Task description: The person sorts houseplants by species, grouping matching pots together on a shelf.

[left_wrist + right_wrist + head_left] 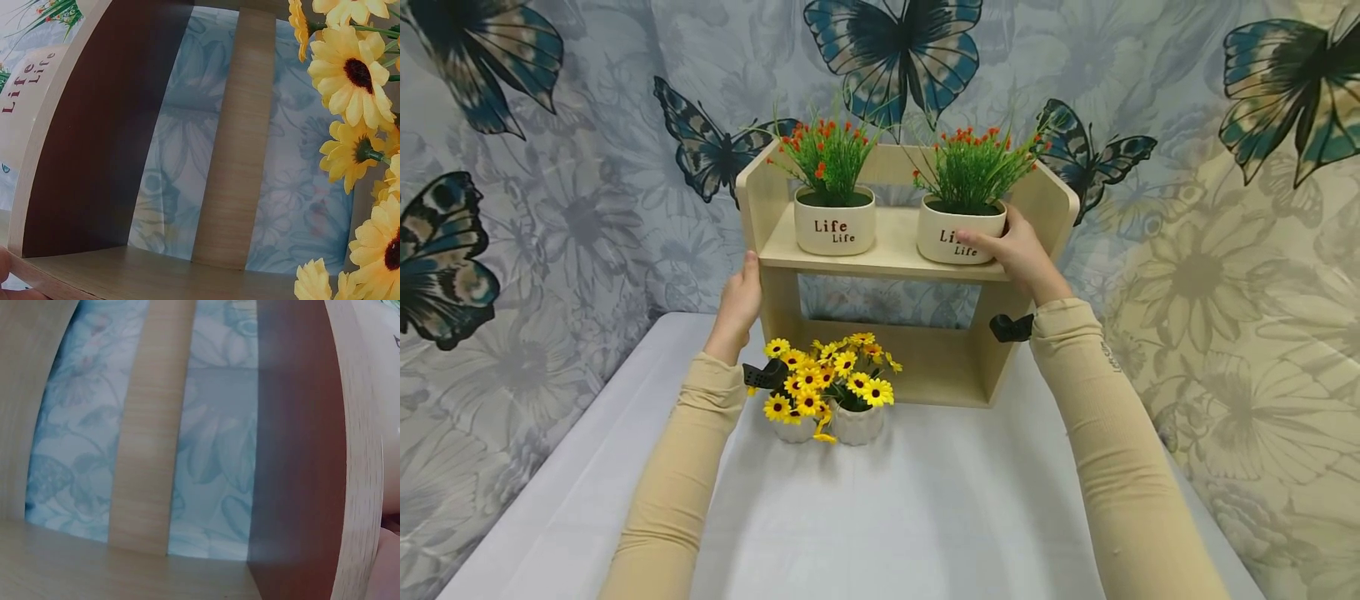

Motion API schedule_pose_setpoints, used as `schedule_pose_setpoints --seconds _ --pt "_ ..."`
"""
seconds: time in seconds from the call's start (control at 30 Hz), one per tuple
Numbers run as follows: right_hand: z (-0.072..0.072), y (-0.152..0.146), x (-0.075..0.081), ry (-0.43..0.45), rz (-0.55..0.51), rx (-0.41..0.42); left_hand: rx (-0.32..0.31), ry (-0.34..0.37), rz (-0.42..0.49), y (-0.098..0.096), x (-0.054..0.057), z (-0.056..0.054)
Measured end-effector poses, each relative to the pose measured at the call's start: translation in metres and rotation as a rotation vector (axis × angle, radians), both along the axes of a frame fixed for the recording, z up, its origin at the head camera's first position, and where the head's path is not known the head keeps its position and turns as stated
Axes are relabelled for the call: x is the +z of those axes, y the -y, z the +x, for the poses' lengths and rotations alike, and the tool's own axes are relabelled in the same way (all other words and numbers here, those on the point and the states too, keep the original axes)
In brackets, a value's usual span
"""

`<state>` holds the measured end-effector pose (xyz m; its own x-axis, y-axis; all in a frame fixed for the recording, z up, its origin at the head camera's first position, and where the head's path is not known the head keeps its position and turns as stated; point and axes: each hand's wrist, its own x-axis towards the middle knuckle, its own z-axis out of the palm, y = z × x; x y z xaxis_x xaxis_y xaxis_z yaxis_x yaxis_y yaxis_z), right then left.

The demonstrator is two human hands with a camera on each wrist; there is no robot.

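Observation:
My right hand (1026, 254) holds the right white oval flowerpot (958, 233), its thumb across the front lettering and the other fingers partly hidden at the pot's right side. Red flowers with green grass rise from this pot, which is on the upper board of a light wooden shelf (895, 262). Another such flowerpot (835, 225) sits to its left on the same board. Against the shelf's left side rests my left hand (737, 304), its fingertips near the front edge at upper-board height. Part of that hand is hidden in the left wrist view.
Two small pots (857, 425) of yellow flowers (808, 379) stand on the white tablecloth (925, 500), before the shelf's lower left. The lower compartment has a crosspiece (234, 144) at its back. Behind hangs a backdrop (1195, 275) with butterflies and flowers.

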<state>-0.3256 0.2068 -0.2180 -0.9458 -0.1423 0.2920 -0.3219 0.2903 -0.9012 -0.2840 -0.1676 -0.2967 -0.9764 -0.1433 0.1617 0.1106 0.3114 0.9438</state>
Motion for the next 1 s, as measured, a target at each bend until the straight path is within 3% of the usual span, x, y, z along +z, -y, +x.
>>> schedule_pose_setpoints --seconds 0.5,0.8,1.0 --pt "0.003 0.001 -0.001 0.025 0.001 -0.018 0.005 -0.003 0.015 -0.002 -0.002 0.001" --pt "0.012 -0.002 -0.005 -0.033 -0.223 -0.015 0.001 -0.004 0.006 -0.001 -0.002 0.002" --pt "0.025 -0.003 -0.010 -0.092 -0.287 -0.040 0.003 0.003 -0.002 -0.002 -0.002 0.003"
